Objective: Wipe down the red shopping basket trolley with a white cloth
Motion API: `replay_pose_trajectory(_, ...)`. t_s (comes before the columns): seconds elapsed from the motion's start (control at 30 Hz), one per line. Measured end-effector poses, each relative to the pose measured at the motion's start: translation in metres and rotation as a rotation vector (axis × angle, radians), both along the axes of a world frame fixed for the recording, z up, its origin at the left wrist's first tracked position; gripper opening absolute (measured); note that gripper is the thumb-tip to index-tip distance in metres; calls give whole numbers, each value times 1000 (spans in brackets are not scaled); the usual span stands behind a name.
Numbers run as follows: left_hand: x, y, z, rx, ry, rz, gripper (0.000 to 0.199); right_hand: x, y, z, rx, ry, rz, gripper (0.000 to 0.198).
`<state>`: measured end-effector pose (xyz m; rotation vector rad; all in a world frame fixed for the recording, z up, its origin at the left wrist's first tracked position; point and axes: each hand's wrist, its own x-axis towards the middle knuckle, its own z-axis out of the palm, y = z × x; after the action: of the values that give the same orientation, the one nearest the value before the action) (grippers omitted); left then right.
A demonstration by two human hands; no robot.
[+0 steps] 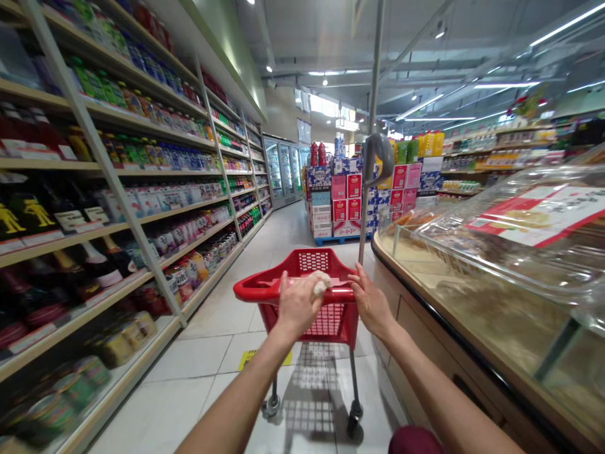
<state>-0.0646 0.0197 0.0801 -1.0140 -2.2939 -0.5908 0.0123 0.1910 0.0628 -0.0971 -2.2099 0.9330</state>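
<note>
Left fingers (285, 285) hold 1 white wad (322, 285) (right fingers (360, 275), parted, touch red cart (255, 290)).

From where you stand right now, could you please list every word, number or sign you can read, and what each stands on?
None can be read with certainty.
Red cart: no readable text.
Stacked cartons: printing too small and blurred.
Label on the clear plastic pack: too blurred.
Yellow floor sticker: dark marks, partly behind the left forearm.
Bottles on the shelves: labels unreadable.
</note>
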Motion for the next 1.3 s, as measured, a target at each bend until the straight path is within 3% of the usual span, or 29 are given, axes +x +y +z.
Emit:
replay_pose_trajectory(0.07,-13,-24,0,66,-31,158,31,0,-2,0,20,9,-8,53)
replay_pose_trajectory(0.13,-16,-31,-1,97,-48,214,29,-2,-7,1,47,25,-19,52)
replay_pose_trajectory(0.3,3,8,-6,-1,23,-92,34,-5,-15,-5,117,80,65,53)
replay_pose_trajectory(0.4,-1,0,-6,-28,69,-156,33,-1,-12,-9,116,87,83,54)
replay_pose_trajectory(0.57,-21,-41,-9,141,66,136,25,2,-19,-10,78,111,-16,53)
replay_pose_trajectory(0.73,3,-4,-14,11,124,-133,27,1,-22,-11,58,146,-19,53)
replay_pose_trajectory(0.8,2,-4,-13,-12,149,-157,27,3,-18,-12,49,132,14,52)
replay_pose_trajectory(0.97,-23,-40,-10,118,95,158,20,6,-18,-11,109,146,-38,50)
replay_pose_trajectory(1.03,-19,-32,-11,90,77,95,19,3,-22,-11,139,155,-79,50)
replay_pose_trajectory(1.17,1,5,-11,-8,118,-199,30,2,-22,-14,124,171,-52,51)
replay_pose_trajectory(1.23,0,3,-10,-54,137,-267,35,5,-18,-17,100,166,-15,51)
replay_pose_trajectory(1.3,-13,-17,-9,-49,119,-251,36,8,-15,-19,93,164,-3,50)
